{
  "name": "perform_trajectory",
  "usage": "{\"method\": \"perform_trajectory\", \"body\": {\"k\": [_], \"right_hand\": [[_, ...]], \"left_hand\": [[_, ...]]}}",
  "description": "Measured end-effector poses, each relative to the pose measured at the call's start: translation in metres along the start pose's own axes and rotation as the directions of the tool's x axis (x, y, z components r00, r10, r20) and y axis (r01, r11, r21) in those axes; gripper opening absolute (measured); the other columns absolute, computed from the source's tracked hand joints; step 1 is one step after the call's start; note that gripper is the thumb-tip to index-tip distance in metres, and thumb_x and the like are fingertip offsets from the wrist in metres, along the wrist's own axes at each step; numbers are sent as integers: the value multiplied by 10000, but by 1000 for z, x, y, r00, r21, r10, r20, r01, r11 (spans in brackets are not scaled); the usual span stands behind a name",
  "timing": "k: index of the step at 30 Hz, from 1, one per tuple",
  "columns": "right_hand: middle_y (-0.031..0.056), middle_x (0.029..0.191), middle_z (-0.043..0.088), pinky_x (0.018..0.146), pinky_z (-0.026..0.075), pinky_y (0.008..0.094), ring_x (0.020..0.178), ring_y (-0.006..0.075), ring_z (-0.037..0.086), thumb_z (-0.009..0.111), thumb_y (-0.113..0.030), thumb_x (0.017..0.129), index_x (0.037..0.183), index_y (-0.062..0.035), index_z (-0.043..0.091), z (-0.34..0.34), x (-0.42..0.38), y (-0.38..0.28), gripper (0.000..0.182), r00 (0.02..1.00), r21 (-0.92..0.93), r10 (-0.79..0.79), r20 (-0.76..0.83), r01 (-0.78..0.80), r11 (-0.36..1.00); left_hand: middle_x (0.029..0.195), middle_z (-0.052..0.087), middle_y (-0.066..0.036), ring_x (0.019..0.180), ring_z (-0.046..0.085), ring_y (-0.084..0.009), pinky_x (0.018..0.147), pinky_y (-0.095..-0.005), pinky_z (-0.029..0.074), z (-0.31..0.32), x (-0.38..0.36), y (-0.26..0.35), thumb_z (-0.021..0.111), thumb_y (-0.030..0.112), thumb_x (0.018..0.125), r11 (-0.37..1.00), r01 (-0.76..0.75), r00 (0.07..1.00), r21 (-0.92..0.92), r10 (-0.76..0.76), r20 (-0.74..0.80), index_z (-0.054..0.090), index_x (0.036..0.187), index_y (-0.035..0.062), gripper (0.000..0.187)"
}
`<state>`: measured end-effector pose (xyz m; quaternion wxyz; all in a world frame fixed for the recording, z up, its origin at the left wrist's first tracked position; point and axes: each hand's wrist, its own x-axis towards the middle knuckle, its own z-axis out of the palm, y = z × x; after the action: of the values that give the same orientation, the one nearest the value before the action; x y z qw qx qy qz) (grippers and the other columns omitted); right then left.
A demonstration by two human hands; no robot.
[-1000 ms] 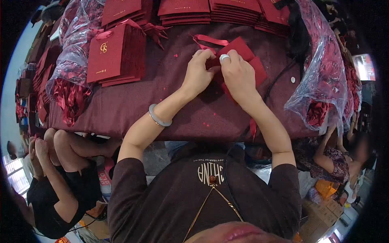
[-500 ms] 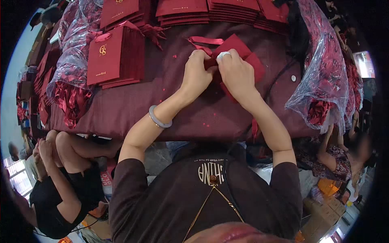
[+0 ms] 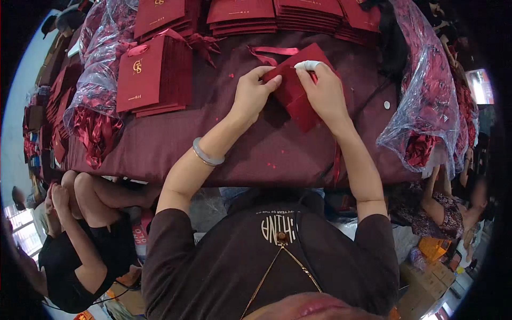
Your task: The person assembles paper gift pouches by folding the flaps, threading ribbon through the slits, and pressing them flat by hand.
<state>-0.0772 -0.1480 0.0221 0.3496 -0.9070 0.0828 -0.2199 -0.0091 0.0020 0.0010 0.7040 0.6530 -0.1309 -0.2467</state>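
Observation:
A red paper bag (image 3: 298,101) is held tilted above the cloth-covered table. My left hand (image 3: 253,92) pinches its left edge between thumb and fingers. At the bag's upper right, my right hand (image 3: 324,92) has its thumb and finger closed on a bit of red ribbon; white wrapping covers a fingertip. A loop of red ribbon (image 3: 274,51) lies just beyond the bag, and another ribbon end (image 3: 337,162) hangs below my right wrist. To the left stands a stack of red bags with gold lettering (image 3: 144,77).
More stacked red bags (image 3: 242,13) line the far side of the table (image 3: 213,154). Plastic-wrapped bundles of red ribbon lie at left (image 3: 98,96) and right (image 3: 424,106). A white button-like disc (image 3: 386,105) is at right. People sit at both sides.
My hands have moved apart, the right one shifting to the right. The bag has turned so that more of its flat face shows between them.

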Motion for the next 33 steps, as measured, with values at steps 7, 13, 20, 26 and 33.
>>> {"method": "perform_trajectory", "body": {"k": [7,13,20,26,33], "right_hand": [[148,908,660,754,476,341,827,260,643,603,-191,843,963,-16,648,-14,0,5,217,990,173,140,6,-139,975],[117,870,677,742,481,331,823,246,651,611,-225,835,933,-34,662,-16,1,-1,220,967,187,236,97,-251,950],[103,912,672,747,477,343,859,256,644,610,-268,839,938,-58,665,-9,-1,6,239,984,152,168,64,-176,973],[79,928,656,727,475,364,860,272,631,613,-297,837,915,-89,666,-5,-5,1,228,995,82,102,14,-103,991],[53,917,645,685,483,379,833,271,631,612,-305,835,889,-117,671,5,-7,-1,204,1000,-7,28,12,-28,1000]], "left_hand": [[957,619,-36,834,568,-85,751,-214,454,-5,7,-10,594,127,893,992,110,993,-62,-108,42,550,1141,-52,309],[979,615,-41,848,574,-95,789,-222,452,-8,9,-12,572,131,907,993,115,989,-13,-114,90,547,1127,-61,293],[1008,606,-50,895,569,-99,810,-228,447,-8,8,-5,558,138,915,977,192,975,-96,-178,135,552,1081,-44,246],[962,589,-31,869,555,-91,772,-214,440,-9,10,-4,570,139,907,982,183,975,-51,-175,136,547,1062,-25,226],[930,584,-24,834,534,-78,737,-220,437,-9,8,-10,637,145,864,997,-15,995,79,8,97,549,1034,-1,241]]}}
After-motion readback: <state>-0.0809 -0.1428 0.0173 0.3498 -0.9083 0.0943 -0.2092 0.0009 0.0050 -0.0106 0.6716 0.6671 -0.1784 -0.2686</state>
